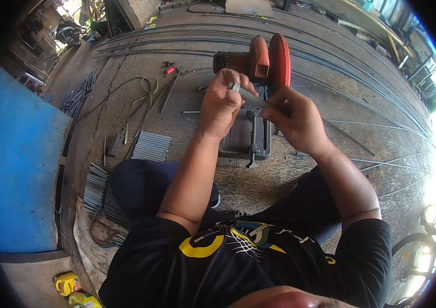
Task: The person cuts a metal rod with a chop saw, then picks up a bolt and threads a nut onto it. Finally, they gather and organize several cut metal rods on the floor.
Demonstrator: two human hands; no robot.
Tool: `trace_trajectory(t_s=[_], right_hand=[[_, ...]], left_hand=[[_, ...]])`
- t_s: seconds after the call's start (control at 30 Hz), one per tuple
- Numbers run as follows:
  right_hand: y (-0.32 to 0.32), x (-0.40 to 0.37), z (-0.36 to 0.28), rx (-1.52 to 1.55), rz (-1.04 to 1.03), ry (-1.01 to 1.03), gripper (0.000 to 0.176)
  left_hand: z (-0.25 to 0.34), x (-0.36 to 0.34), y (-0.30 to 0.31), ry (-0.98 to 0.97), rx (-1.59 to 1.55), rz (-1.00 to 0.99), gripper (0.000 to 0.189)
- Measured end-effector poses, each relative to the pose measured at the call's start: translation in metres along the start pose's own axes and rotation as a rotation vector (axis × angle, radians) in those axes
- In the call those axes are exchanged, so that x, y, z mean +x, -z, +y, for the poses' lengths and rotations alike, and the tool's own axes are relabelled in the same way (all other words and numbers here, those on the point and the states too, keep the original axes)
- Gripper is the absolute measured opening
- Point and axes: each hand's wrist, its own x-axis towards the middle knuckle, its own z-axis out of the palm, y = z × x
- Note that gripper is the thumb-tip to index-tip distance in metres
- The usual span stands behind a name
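A grey threaded bolt (251, 96) is held up between both hands, with a nut (235, 87) near its left end. My left hand (224, 100) is closed around the nut end. At the other end, the fingers of my right hand (296, 119) pinch the bolt. Just beyond the hands stands a red cut-off machine (260, 59) with a round red guard (279, 61). Its dark base (231, 145) with a metal clamp screw (253, 134) lies below the hands.
Cut rods (151, 146) lie in a row left of the base, with more bundled (95, 191) by the left knee. Red-handled pliers (171, 69) and a cable (148, 102) lie on the floor. Long rods (351, 69) cross behind. A blue panel (17, 164) stands left.
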Motion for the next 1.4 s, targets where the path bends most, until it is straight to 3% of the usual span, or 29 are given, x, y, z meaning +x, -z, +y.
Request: trace_trajectory(t_s=[0.1, 0.3, 0.43, 0.53, 0.6, 0.73, 0.8, 0.93, 1.03, 1.13, 1.23, 1.3, 1.4], right_hand=[[0.003, -0.001, -0.001, -0.004, 0.013, -0.03, 0.018], [-0.002, 0.0, 0.005, -0.1, 0.06, 0.035, 0.021], [0.0, 0.0, 0.005, -0.147, 0.054, 0.072, 0.022], [0.003, 0.001, 0.007, -0.113, 0.048, 0.024, 0.022], [0.003, 0.003, 0.011, -0.202, 0.066, 0.113, 0.019], [0.005, 0.005, 0.016, -0.325, 0.026, 0.097, 0.018], [0.008, 0.006, 0.009, -0.283, -0.092, -0.09, 0.018], [0.012, 0.007, 0.007, -0.334, -0.081, -0.097, 0.019], [0.009, 0.004, 0.014, -0.418, -0.008, 0.019, 0.017], [0.01, 0.004, 0.024, -0.602, -0.075, 0.077, 0.016], [0.016, 0.011, 0.024, -0.509, -0.252, -0.095, 0.014], [0.022, 0.014, 0.035, -0.042, -0.46, -0.344, 0.018], [0.028, 0.017, 0.038, 0.084, -0.63, -0.274, 0.02]], left_hand=[[0.021, 0.0, -0.025, 0.133, 0.087, 0.086, 0.04], [0.0, -0.004, 0.015, 0.03, 0.244, 0.133, 0.043], [0.001, -0.002, 0.009, -0.012, 0.173, -0.014, 0.041], [0.014, -0.002, -0.014, 0.04, 0.231, 0.148, 0.033], [0.015, -0.003, -0.003, 0.045, 0.481, 0.163, 0.03], [0.009, -0.003, 0.007, -0.007, 0.608, 0.202, 0.026], [0.009, -0.004, 0.009, -0.004, 0.704, 0.189, 0.028], [0.014, -0.003, 0.012, -0.034, 0.898, 0.163, 0.03], [0.018, -0.001, 0.007, -0.052, 1.122, 0.148, 0.033], [0.014, -0.002, 0.012, -0.035, 1.305, 0.109, 0.035], [0.011, -0.003, 0.012, -0.031, 1.323, 0.128, 0.036], [0.011, -0.002, 0.015, -0.067, 1.173, 0.163, 0.035], [0.017, -0.002, 0.016, -0.107, 1.121, 0.128, 0.034]])
